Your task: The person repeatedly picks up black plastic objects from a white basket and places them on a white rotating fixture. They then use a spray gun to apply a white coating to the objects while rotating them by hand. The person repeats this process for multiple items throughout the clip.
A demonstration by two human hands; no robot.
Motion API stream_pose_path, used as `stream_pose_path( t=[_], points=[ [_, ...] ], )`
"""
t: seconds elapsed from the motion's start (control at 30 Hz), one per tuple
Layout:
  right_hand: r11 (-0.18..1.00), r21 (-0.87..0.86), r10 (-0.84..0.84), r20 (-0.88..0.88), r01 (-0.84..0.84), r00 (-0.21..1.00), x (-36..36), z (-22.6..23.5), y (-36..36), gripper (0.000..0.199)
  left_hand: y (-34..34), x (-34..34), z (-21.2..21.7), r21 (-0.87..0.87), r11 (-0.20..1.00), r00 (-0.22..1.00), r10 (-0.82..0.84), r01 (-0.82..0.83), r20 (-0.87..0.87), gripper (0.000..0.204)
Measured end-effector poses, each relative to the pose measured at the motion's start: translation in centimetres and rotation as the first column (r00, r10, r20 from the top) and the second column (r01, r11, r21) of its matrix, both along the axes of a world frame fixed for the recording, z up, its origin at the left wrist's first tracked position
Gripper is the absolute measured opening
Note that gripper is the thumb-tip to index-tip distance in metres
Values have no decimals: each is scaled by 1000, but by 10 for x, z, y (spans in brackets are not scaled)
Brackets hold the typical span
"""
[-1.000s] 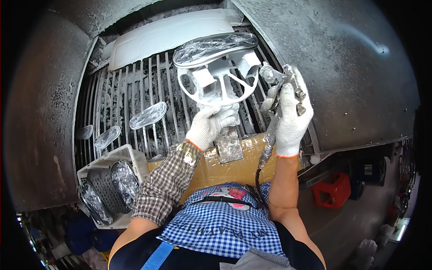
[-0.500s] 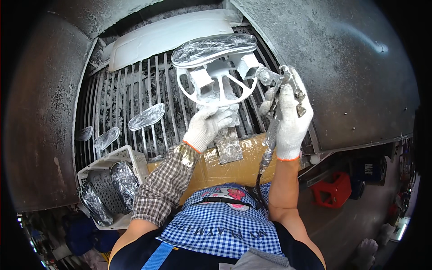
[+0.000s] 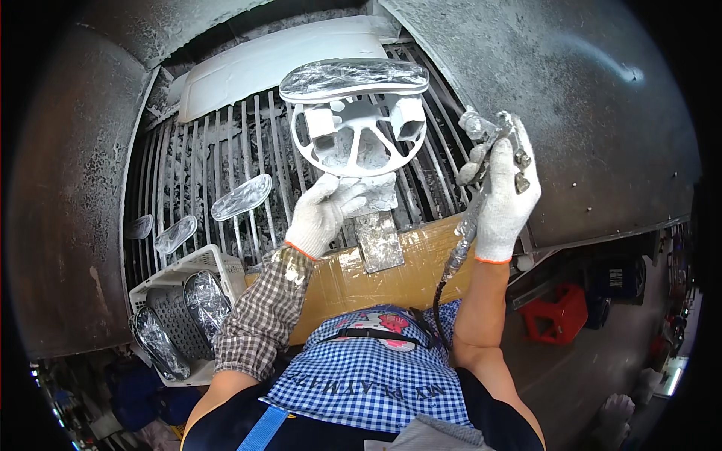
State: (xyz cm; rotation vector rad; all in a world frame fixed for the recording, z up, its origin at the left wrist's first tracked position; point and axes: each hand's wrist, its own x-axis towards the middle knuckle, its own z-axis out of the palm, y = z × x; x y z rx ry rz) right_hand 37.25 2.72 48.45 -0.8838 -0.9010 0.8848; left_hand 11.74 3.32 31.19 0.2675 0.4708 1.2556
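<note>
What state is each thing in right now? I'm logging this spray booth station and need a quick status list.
Left hand: gloved, gripping the stand under the white part.
Right hand: gloved, closed around the spray gun.
Spray gun: paint-crusted, raised, nozzle toward the part.
White spoked part: upright on its stand, top wrapped in film.
Wrapped oval pieces: lying on the grate.
White basket: holds more wrapped pieces.

- The left hand covers the lower rim of the white wheel-shaped part.
- The right hand hides the spray gun grip.
- The basket contents are too blurred to identify.
</note>
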Motion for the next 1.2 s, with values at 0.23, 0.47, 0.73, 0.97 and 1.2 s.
stream_pose_path(
  t=[0.23,0.47,0.73,0.97,1.2],
  points=[
    [984,-23,178,-33,-179,983,-3,3,-25,47,2,-16,-8,-29,998,998,62,-62,23,53],
    [1000,-20,11,107,-9,994,5,0,-25,49,7,-37,-1,4,991,990,136,-136,-30,53],
    [994,-57,93,37,-91,995,1,4,-50,45,-6,-9,-15,-50,996,996,72,-74,-50,30],
    [997,-6,81,240,-82,967,14,-10,-49,45,-14,31,-7,-99,994,999,38,-37,3,46],
    [986,-103,147,150,-132,978,17,-4,-56,47,-8,15,-5,-68,993,995,93,-95,-26,51]
  ],
)
